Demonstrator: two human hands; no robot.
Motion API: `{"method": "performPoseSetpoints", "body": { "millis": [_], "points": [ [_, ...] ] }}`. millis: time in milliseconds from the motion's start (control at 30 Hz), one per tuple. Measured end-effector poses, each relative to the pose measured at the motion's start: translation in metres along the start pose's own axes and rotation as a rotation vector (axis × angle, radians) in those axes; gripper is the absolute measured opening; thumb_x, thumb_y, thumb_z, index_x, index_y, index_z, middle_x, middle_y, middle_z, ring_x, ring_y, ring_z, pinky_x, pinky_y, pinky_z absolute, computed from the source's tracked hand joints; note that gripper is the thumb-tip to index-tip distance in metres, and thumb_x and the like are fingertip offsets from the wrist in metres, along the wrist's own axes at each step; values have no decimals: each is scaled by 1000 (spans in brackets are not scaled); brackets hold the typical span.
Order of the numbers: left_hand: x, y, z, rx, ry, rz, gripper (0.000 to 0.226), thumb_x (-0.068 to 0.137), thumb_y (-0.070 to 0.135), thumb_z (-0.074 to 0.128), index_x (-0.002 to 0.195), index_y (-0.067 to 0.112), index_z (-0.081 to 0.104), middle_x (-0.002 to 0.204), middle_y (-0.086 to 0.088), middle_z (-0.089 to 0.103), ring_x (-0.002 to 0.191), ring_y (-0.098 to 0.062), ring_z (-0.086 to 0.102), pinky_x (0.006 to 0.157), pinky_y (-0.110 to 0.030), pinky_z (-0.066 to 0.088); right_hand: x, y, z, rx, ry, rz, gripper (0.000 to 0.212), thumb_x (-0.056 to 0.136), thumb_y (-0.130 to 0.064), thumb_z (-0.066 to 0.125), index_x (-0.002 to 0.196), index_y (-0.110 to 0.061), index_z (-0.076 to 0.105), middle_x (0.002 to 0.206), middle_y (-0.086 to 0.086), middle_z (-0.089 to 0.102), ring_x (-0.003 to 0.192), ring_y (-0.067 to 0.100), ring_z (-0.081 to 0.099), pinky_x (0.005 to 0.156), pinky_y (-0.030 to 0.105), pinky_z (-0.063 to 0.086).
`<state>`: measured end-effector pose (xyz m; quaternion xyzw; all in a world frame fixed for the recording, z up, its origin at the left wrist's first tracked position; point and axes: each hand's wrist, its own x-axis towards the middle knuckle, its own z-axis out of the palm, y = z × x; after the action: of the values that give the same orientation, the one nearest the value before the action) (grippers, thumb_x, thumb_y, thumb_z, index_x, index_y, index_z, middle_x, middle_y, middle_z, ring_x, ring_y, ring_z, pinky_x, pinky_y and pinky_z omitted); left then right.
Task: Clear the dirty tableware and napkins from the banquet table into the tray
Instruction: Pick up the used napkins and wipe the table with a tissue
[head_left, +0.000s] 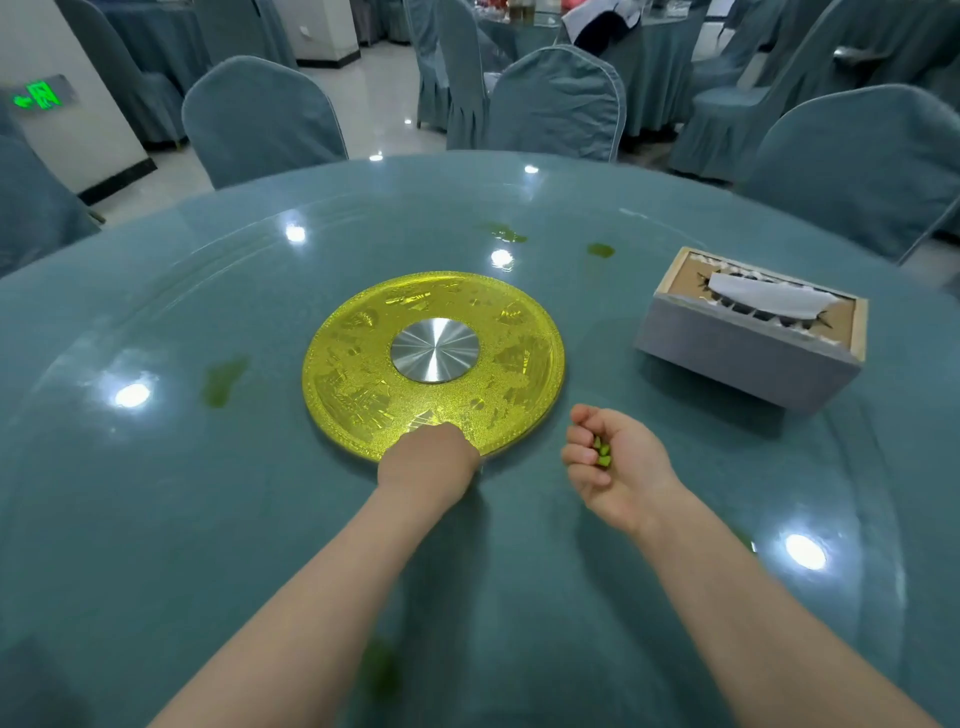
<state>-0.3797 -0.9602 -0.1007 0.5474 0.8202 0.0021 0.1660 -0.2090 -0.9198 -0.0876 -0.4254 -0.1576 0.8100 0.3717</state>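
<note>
Glass tabletop (208, 519) glares; our right hand (618, 462) cups green scraps (602, 453), fingers curled loosely (they could spill), left hand (428, 460) fisted at the gold disc (434, 364); no tray visible.

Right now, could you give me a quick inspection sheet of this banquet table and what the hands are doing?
Surface: round table under glass, with green smears.
Job's things: no tableware, napkins or tray seen; small green scraps in the right hand.
Clutter: gold turntable disc; tissue box.
Grippers: left hand fingers down at the disc's near edge, grip hidden; right hand cupped around the scraps.
Cables: nothing seen.
Surroundings: covered chairs, more tables, green exit sign.
</note>
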Motion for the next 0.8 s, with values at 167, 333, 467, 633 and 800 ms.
{"method": "performPoseSetpoints", "body": {
  "millis": [167, 333, 467, 633, 800],
  "points": [
    [-72, -6, -18, -1189, -209, -98, 34, 89, 16, 42, 56, 15, 49, 47, -3, 50, 38, -13, 31, 38, -16, 21, -38, 20, -6, 48, -14, 33, 27, 90, -16, 47, 80, -1, 68, 67, 10, 63, 55, 16, 56, 42, 18, 46],
    [-162, -22, -27, -2193, -387, -354, 19, 73, 11, 50, 56, 11, 59, 48, -2, 49, 29, -5, 31, 23, -11, 20, -85, 64, -11, 190, -19, 94, 47, 94, -22, 45, 68, 3, 75, 79, 17, 70, 66, 24, 69, 57, 22, 57],
    [-231, -53, -21, -2356, -146, -567, 14, 76, 0, 44, 79, 6, 57, 56, -7, 54, 35, -8, 43, 29, -11, 33, -133, 107, -1, 208, 6, 163, 40, 93, -16, 47, 70, 2, 75, 78, 17, 72, 65, 24, 71, 58, 25, 59],
    [-328, -117, -3, -2318, 159, -653, 19, 96, 7, 40, 102, 6, 59, 49, 4, 38, 31, -3, 29, 27, -13, 23, -193, 168, 19, 122, 16, 232, 13, 72, -20, 64, 80, -10, 62, 59, 1, 61, 41, 4, 54, 35, 11, 41],
    [-410, -175, 15, -2281, 373, -719, 35, 100, 19, 40, 102, 2, 70, 55, 3, 43, 40, -5, 41, 34, -14, 35, -248, 230, 47, -90, 5, 338, 31, 91, -33, 57, 76, -7, 63, 56, 4, 59, 41, 8, 52, 35, 14, 40]
  ]
}}
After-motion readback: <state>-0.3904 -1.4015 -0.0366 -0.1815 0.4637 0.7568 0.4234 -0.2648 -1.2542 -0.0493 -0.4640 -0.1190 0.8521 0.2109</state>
